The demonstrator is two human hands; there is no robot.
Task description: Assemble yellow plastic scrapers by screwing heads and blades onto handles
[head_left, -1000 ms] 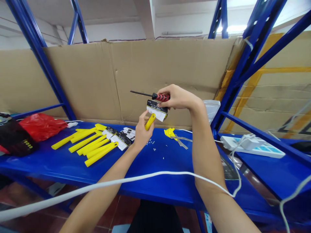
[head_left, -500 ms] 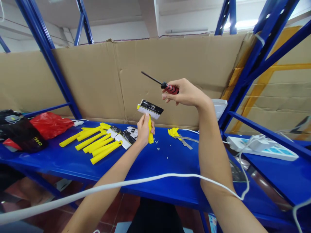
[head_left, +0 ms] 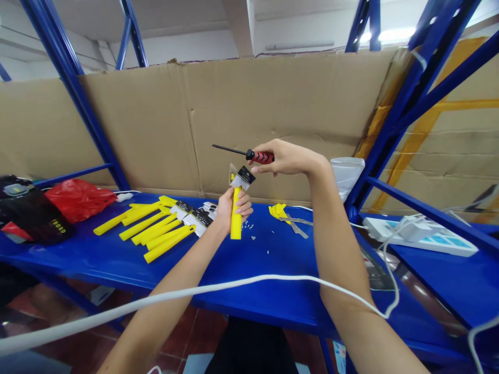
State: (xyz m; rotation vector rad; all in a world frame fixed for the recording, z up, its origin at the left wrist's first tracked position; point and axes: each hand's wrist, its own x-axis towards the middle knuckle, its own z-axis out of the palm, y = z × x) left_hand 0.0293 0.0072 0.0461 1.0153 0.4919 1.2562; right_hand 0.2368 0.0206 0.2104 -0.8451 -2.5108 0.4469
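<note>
Left hand: in the middle of the frame, the left hand (head_left: 225, 210) wraps its fingers around a yellow handle (head_left: 236, 221), whose lower end points down.
Card: a black-and-white card (head_left: 242, 178) sits at the handle's upper end, tilted, just above the left hand.
Right hand: right of centre, the right hand (head_left: 286, 157) pinches the red-and-black grip of a screwdriver (head_left: 260, 156), its dark shaft pointing left above the card; whether a fingertip touches the card, I cannot tell.
Yellow pile: left of centre, more yellow handles (head_left: 167, 243) lie side by side on the blue table (head_left: 222, 278), some with printed cards (head_left: 200, 220) at their upper ends.
Small bits: tiny pale pieces (head_left: 253, 238) are scattered below the left hand.
Right of centre: yellow parts (head_left: 277, 210) lie beside grey strips (head_left: 299, 230).
Left edge: a red plastic bag (head_left: 80, 202) rests near a black bottle (head_left: 37, 223).
Foreground: a white cable (head_left: 268, 277) crosses the lower frame.
</note>
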